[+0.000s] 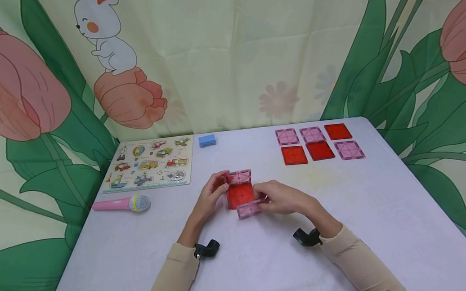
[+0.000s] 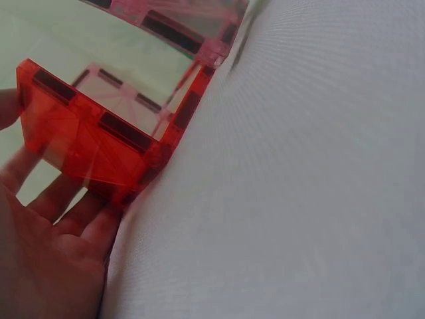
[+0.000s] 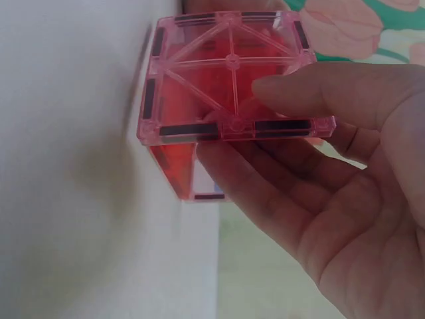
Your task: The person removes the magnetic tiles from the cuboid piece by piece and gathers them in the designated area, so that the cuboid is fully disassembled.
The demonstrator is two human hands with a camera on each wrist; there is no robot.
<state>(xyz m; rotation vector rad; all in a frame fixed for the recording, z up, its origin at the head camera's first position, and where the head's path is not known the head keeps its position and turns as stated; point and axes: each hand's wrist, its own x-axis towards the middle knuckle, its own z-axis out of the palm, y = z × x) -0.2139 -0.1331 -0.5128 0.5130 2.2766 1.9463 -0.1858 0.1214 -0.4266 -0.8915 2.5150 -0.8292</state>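
Observation:
Between the two hands, a red magnetic tile lies on the table, with a pink magnetic tile at its far edge. The left hand holds an upright red magnetic tile at the left side, its thumb at one edge and its fingers on the outer face. The right hand pinches another pink magnetic tile between thumb and fingers, at the near side of the red base. Whether this pink tile touches the base, I cannot tell.
At the back right lie several flat red and pink tiles. A picture board sits at the back left, with a pink toy microphone in front of it. Beside the board is a small blue block. A printed curtain hangs behind the table.

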